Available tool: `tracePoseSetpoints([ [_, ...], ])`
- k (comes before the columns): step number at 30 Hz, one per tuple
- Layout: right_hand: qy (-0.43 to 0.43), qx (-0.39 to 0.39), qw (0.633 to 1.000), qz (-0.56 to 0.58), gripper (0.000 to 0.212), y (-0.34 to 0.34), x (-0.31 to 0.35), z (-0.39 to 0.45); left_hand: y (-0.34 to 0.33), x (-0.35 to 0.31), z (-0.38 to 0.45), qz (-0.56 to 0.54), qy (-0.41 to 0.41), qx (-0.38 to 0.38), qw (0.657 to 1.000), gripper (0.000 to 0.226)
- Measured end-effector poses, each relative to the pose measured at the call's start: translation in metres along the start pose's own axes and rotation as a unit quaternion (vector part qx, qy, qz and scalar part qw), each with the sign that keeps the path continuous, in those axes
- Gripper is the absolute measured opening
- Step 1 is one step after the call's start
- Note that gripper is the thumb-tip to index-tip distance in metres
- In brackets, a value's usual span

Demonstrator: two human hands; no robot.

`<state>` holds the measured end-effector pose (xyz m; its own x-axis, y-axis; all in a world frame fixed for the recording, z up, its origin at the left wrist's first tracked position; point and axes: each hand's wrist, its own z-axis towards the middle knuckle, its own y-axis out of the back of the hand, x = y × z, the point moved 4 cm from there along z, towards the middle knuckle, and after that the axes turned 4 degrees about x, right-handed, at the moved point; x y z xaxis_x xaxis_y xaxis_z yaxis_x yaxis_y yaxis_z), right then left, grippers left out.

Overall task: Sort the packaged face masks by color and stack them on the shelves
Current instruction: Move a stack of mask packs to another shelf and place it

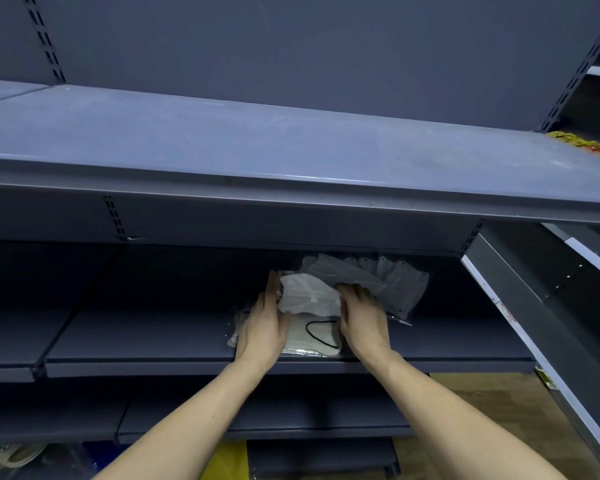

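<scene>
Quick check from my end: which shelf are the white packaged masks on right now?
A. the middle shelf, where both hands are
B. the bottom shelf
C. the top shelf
A: the white packaged face masks lie on the grey metal middle shelf, with the left hand and right hand on them.
</scene>
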<state>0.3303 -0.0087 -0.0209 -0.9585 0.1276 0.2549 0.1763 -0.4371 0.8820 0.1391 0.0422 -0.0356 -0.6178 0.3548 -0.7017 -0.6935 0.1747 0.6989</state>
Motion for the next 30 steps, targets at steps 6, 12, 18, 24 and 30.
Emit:
tracePoseSetpoints([
  [6, -0.036, 0.009, 0.999, -0.028, 0.047, -0.006, -0.010, 0.006, -0.026, 0.021, -0.004, 0.139, -0.028, 0.090, 0.986, 0.062],
  [12, -0.105, 0.076, 0.987, -0.097, 0.084, -0.022, -0.023, 0.010, -0.030, 0.022, -0.005, 0.216, -0.033, 0.106, 0.970, 0.044],
  [18, -0.033, 0.177, 0.982, -0.063, 0.049, -0.051, -0.009, 0.007, -0.025, 0.026, -0.008, 0.252, -0.007, 0.156, 0.955, 0.082],
  [24, -0.018, 0.159, 0.987, -0.011, 0.036, -0.059, 0.003, 0.011, -0.015, 0.030, -0.005, 0.264, -0.002, 0.170, 0.950, 0.075],
  [30, -0.002, 0.214, 0.977, -0.007, 0.040, -0.068, 0.026, 0.022, -0.004, 0.034, -0.015, 0.265, -0.022, 0.162, 0.950, 0.075],
])
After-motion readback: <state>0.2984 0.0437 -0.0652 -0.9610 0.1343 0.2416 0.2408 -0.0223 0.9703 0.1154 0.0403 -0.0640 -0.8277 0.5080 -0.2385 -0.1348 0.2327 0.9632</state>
